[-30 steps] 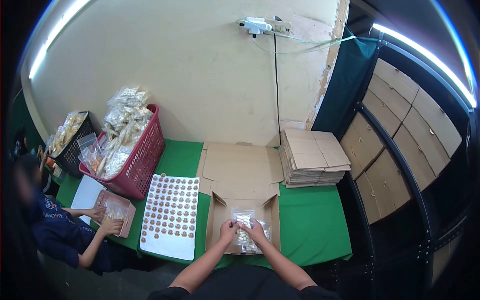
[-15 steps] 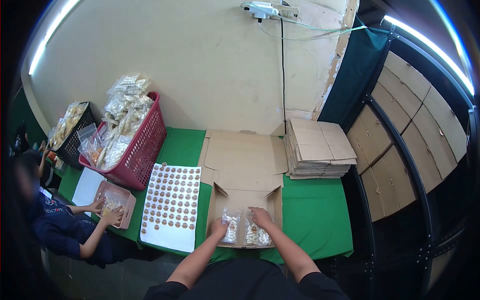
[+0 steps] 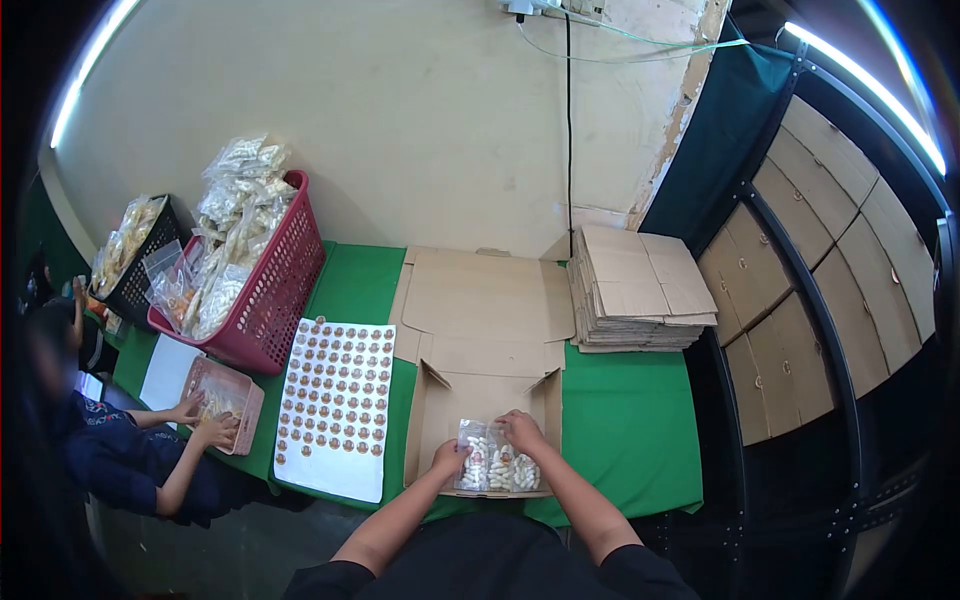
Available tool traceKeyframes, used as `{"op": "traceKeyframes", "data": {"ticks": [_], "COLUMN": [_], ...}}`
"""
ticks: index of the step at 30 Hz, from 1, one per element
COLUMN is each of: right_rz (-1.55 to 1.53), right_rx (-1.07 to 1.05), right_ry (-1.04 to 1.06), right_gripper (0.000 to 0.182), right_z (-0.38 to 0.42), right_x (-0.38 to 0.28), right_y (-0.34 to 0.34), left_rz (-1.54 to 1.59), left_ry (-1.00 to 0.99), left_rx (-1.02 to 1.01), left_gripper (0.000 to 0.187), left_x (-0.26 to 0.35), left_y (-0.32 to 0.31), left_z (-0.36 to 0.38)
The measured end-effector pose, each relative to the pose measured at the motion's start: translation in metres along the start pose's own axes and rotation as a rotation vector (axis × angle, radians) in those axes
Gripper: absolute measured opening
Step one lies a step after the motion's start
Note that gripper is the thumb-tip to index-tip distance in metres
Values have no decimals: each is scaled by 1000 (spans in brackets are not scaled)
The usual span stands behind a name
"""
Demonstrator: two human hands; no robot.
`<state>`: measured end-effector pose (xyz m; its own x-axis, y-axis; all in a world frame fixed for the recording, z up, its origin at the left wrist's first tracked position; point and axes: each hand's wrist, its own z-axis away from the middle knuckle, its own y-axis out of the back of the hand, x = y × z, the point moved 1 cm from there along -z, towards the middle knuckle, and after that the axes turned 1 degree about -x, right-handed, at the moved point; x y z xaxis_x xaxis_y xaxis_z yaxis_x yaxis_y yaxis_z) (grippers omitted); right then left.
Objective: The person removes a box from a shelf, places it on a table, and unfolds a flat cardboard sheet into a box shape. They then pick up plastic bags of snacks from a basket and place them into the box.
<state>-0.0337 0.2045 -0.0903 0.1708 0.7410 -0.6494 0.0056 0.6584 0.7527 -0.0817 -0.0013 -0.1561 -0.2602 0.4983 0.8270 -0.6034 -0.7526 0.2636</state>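
An open cardboard box (image 3: 436, 411) lies on the green table in front of me, its lid flaps folded back. At its near end lie clear snack packets (image 3: 495, 468) filled with pale pieces, side by side. My left hand (image 3: 449, 457) rests on the left edge of the packets. My right hand (image 3: 522, 432) presses on their upper right side. Both hands touch the packets inside the box.
A sticker sheet (image 3: 336, 404) lies left of the box. A red basket (image 3: 268, 292) heaped with snack bags stands further left, a black basket (image 3: 138, 262) behind it. Flat cardboard blanks (image 3: 640, 292) are stacked at right. Another person's hands (image 3: 205, 420) work at a pink tray (image 3: 237, 386).
One second ago I held a packet upright above the box with both hands. It came down beside another packet, and now my hands push the packets together at the box's near end.
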Motion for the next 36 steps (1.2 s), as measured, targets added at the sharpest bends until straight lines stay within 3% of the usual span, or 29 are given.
{"op": "traceKeyframes", "data": {"ticks": [2,6,11,15,23,32,36], "right_rz": [-3,-38,-62,-14,106,181,119], "right_rx": [7,80,122,110,171,192,323], "right_ry": [8,27,-14,-39,-125,-192,-164], "right_gripper": [35,38,36,37,40,36,32], "right_z": [1,1,6,18,29,33,35], "right_x": [-2,2,12,5,-1,-9,-11], "right_y": [0,0,0,7,7,6,9], "left_rz": [-192,-235,-349,-273,-465,-586,-645], "left_ry": [-61,-66,-97,-22,11,-6,-12], "left_rx": [57,115,157,91,107,23,6], "left_gripper": [33,35,53,59,70,69,72], "left_x": [18,16,25,16,31,36,47], "left_y": [7,6,5,3,6,11,18], "left_z": [15,20,30,21,31,49,59]}}
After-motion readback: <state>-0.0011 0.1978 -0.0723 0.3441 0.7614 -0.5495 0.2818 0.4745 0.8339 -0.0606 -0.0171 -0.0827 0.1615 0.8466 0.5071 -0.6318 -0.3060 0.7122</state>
